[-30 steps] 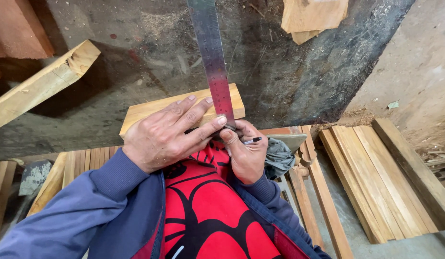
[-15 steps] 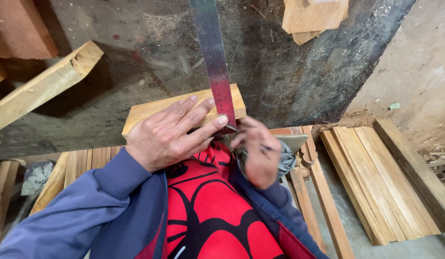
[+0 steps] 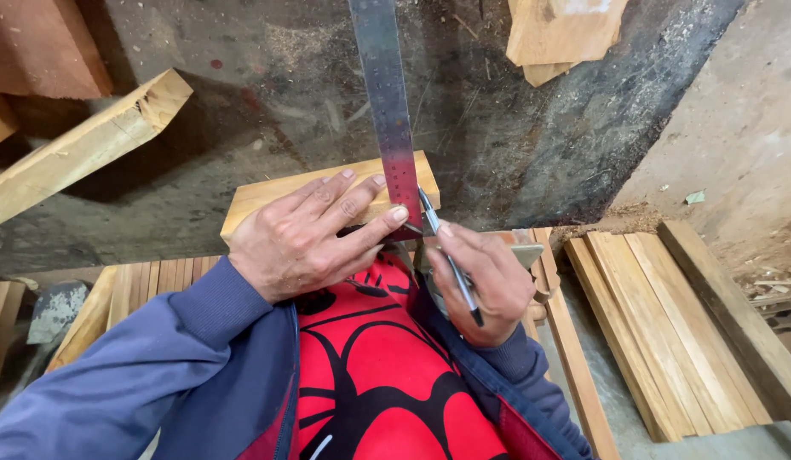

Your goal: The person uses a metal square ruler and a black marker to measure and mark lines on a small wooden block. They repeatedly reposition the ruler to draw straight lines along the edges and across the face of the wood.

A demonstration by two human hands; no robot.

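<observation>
Nearest to us, below the wooden block [image 3: 327, 189], our red and black shirt [image 3: 374, 375] fills the lower middle of the view, with blue sleeves on either side. Just above it our right hand [image 3: 480, 285] is closed round a dark pen [image 3: 451, 264], its tip set against the near right edge of the block, right beside the metal ruler [image 3: 388, 119]. Our left hand [image 3: 314, 238] lies flat with fingers spread wide over the block, and the thumb presses the ruler's near end down onto it. The block sits at the near edge of a dark, scuffed worktop [image 3: 497, 128], and the ruler runs straight away from it across that surface.

To mark well here, we judge that the left thumb should keep the ruler pinned firmly so it cannot swing, and the pen tip should stay tight against the ruler's edge, moving in one steady stroke.

To the right of the block and lower down, a stack of thin wooden slats [image 3: 659, 324] lies on the floor. Left of the block, a long timber beam [image 3: 80, 145] lies at an angle. Beyond the block, at the far side, pale board offcuts [image 3: 561, 34] rest.
</observation>
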